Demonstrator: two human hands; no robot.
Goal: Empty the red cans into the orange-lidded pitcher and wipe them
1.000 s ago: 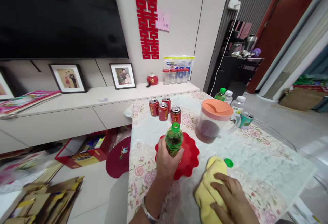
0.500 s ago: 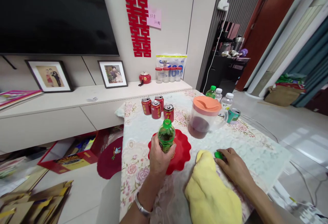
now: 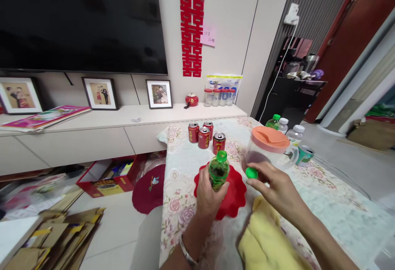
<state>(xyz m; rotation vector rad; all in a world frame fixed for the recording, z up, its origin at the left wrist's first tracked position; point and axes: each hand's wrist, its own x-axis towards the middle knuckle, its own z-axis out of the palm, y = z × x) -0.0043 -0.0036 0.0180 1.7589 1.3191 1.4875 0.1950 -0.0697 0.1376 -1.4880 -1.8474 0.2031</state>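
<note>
The left hand (image 3: 209,199) grips the open bottle (image 3: 218,172); the right hand (image 3: 277,182) pinches the cap (image 3: 251,173), its exact hold partly hidden. Capping seems underway, calling for level alignment.

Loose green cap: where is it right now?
Head view, just right of centre: the loose green cap is held in the right hand's fingertips, to the right of the uncapped green bottle and by the pitcher's lower left.
</note>
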